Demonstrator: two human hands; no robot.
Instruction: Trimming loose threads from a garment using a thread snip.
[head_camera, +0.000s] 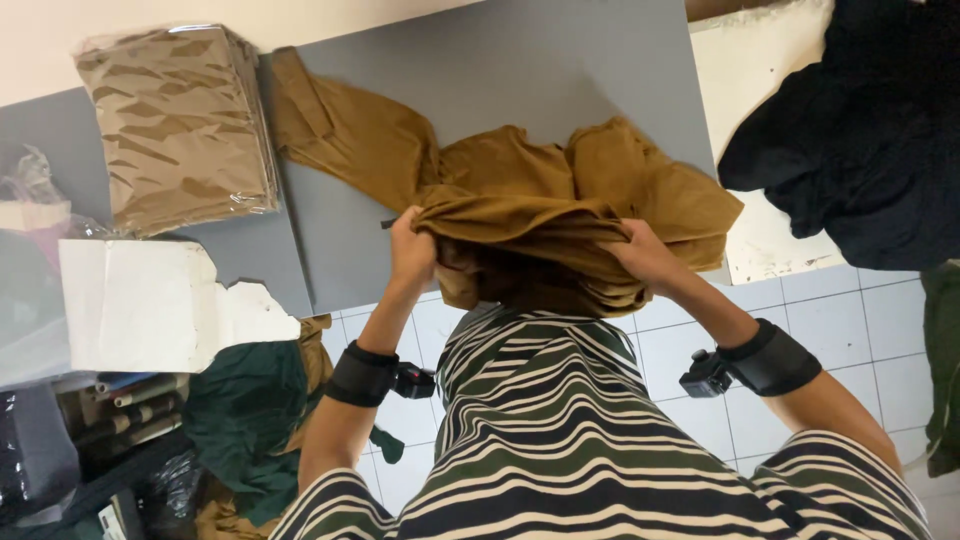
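Note:
A mustard-brown garment lies bunched on the grey table, one long part trailing toward the far left. My left hand grips the garment's near edge on the left. My right hand is closed on the same gathered edge on the right. Both hands lift the cloth a little off the table's front edge. Each wrist wears a black band with a small device. My striped shirt fills the lower middle of the view.
A stack of folded brown garments in clear plastic sits at the table's far left. Torn white paper lies below it. Dark green cloth hangs at lower left. A black garment pile lies at right, over white tiled floor.

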